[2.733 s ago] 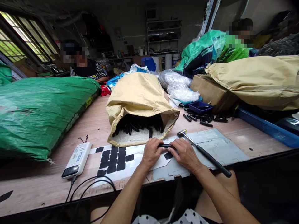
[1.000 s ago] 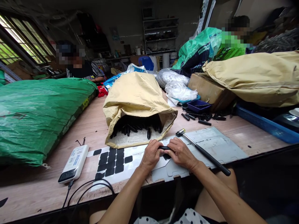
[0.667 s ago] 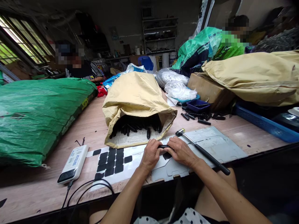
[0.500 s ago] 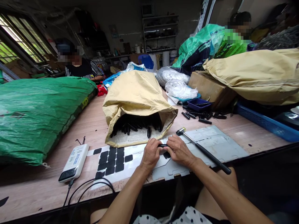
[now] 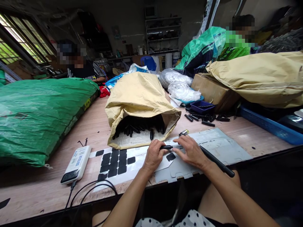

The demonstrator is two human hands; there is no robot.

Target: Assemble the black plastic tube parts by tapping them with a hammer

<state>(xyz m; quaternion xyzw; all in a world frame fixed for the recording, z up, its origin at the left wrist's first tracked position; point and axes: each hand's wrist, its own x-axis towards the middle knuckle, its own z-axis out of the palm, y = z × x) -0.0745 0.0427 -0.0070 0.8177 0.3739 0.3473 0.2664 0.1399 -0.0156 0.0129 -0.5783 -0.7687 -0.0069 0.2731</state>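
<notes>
My left hand (image 5: 153, 154) pinches a short black cylindrical piece (image 5: 167, 147), which lies level and points right. My right hand (image 5: 191, 149) is just right of it, thumb and fingers apart, and hides part of the hammer's shaft. The hammer (image 5: 216, 161) lies on a grey board (image 5: 213, 138), its black handle reaching past the table's front edge. Below the hands lies a black rounded square (image 5: 170, 157). More such squares sit in rows on a white sheet (image 5: 136, 170) to the left. Similar black pieces (image 5: 132, 128) fill the open mouth of a tan sack (image 5: 138, 91).
A white power bank (image 5: 76, 164) with black cables lies at left, beside a large green sack (image 5: 42, 116). Loose black pieces surround a dark blue tray (image 5: 202, 106). A cardboard box (image 5: 211, 90) and blue basket (image 5: 270, 124) stand right. Two people sit across the table.
My right hand has let go of the black piece and moved slightly right, its fingers spreading. My left hand keeps hold of the piece, and the black square beneath is more exposed.
</notes>
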